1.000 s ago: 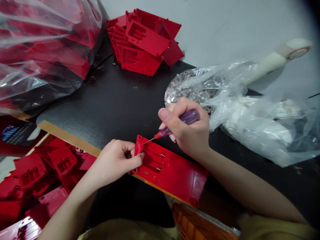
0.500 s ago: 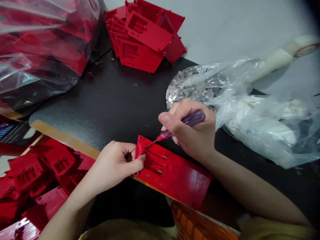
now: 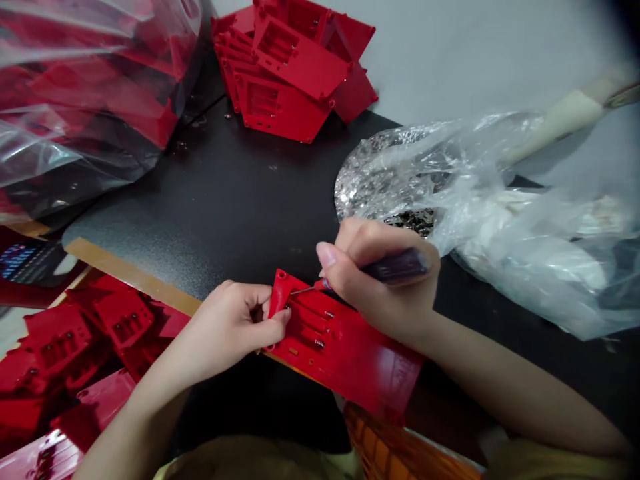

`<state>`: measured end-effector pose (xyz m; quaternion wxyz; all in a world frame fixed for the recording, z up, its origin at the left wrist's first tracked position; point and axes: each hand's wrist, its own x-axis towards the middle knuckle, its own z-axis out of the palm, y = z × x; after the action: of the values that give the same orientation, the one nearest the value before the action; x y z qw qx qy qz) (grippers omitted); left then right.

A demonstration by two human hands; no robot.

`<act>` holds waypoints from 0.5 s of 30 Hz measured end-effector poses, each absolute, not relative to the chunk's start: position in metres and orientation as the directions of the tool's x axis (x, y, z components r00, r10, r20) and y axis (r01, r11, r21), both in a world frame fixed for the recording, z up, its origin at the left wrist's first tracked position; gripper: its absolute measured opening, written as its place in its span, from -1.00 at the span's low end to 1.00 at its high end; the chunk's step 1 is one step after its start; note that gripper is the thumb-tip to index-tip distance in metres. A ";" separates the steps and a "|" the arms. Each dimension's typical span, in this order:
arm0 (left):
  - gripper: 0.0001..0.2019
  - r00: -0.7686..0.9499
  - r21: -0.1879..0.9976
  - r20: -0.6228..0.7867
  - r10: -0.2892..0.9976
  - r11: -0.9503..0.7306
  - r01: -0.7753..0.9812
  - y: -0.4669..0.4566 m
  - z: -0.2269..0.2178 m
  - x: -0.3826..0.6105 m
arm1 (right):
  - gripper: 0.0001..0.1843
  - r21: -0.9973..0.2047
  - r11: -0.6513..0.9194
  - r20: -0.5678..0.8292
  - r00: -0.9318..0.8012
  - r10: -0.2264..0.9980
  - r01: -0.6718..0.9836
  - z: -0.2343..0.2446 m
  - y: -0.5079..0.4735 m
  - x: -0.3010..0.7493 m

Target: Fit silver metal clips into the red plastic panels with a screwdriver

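A red plastic panel (image 3: 350,367) with battery slots and small metal springs lies at the table's front edge. My left hand (image 3: 240,323) grips its left end, thumb on top by the slots and fingers behind. In my right hand (image 3: 380,283) is a screwdriver (image 3: 397,267) with a purple handle and a thin metal shaft, held at a low slant. Its tip touches or nearly touches the upper left of the slots, close to my left thumb; exact contact I cannot tell.
More red panels are stacked (image 3: 295,80) at the back, heaped in a box (image 3: 100,333) at left, and packed in a clear bag (image 3: 90,93). Small metal parts (image 3: 370,173) lie in clear plastic (image 3: 470,160) at right. An orange basket (image 3: 390,447) stands below the table edge.
My right hand has dropped lower, tilting the screwdriver flatter, with its tip staying near the slots. My left hand and the panel have hardly moved.
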<state>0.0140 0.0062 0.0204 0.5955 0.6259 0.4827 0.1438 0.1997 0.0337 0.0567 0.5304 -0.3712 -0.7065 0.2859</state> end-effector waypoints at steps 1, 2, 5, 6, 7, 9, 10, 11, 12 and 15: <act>-0.63 0.489 0.885 -0.392 0.779 0.175 0.432 0.006 0.021 0.014 | -0.59 -0.784 0.573 0.554 -0.149 0.819 0.237 0.057 0.032 0.200; -0.63 0.485 0.886 -0.389 0.783 0.173 0.431 0.006 0.021 0.014 | -0.59 -0.770 0.587 0.572 -0.138 0.809 0.251 0.058 0.031 0.200; -0.63 0.472 0.886 -0.377 0.797 0.162 0.433 0.006 0.022 0.015 | -0.60 -0.742 0.604 0.581 -0.171 0.796 0.293 0.061 0.029 0.199; -0.63 0.470 0.886 -0.376 0.799 0.161 0.435 0.006 0.022 0.015 | -0.60 -0.738 0.608 0.579 -0.188 0.793 0.294 0.061 0.029 0.199; -0.64 0.468 0.886 -0.376 0.800 0.162 0.435 0.006 0.022 0.016 | -0.60 -0.737 0.611 0.578 -0.198 0.792 0.289 0.061 0.029 0.199; -0.63 0.471 0.889 -0.376 0.798 0.168 0.426 0.006 0.022 0.016 | -0.59 -0.741 0.617 0.591 -0.179 0.787 0.267 0.059 0.031 0.198; -0.63 0.476 0.892 -0.374 0.796 0.170 0.418 0.006 0.022 0.016 | -0.59 -0.749 0.611 0.595 -0.146 0.791 0.257 0.057 0.032 0.198; -0.63 0.481 0.896 -0.371 0.794 0.168 0.412 0.006 0.021 0.016 | -0.58 -0.767 0.591 0.583 -0.113 0.804 0.248 0.054 0.035 0.199; -0.63 0.485 0.898 -0.365 0.794 0.164 0.408 0.006 0.020 0.015 | -0.57 -0.794 0.561 0.558 -0.084 0.825 0.233 0.051 0.038 0.199; -0.63 0.489 0.896 -0.359 0.795 0.147 0.418 0.005 0.017 0.014 | -0.59 -0.908 0.405 0.403 -0.044 0.914 0.110 0.044 0.047 0.202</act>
<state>0.0138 0.0053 0.0174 0.5863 0.6331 0.4793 0.1606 0.2020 0.0474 0.0435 0.5573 -0.4091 -0.6261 0.3606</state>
